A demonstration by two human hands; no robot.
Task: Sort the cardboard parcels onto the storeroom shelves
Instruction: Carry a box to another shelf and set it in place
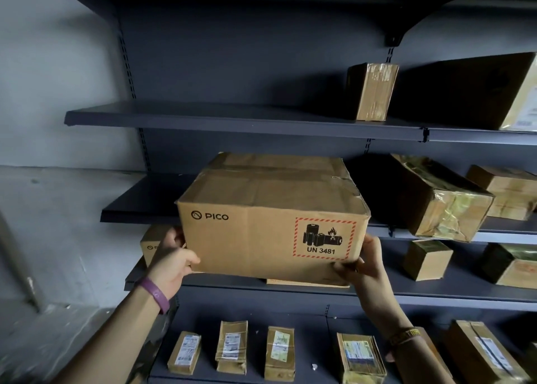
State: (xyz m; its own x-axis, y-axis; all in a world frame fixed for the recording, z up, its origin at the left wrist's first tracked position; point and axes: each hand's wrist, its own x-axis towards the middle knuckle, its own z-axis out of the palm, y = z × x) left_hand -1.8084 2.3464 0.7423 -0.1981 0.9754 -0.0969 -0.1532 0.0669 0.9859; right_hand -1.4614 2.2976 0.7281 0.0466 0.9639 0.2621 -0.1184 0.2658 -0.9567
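Left hand (171, 260) grips the lower left corner of the PICO box (270, 224), thumb on the front face. The box is held up in front of the second shelf (139, 209), not yet set down; a smaller PICO carton (151, 245) sits behind the left hand, one shelf lower. Right hand (364, 263) holds the lower right corner, fingers under the edge. Further right, taped parcels (436, 200) already occupy several shelves. Judgement: sorting well under way; this box left to place.
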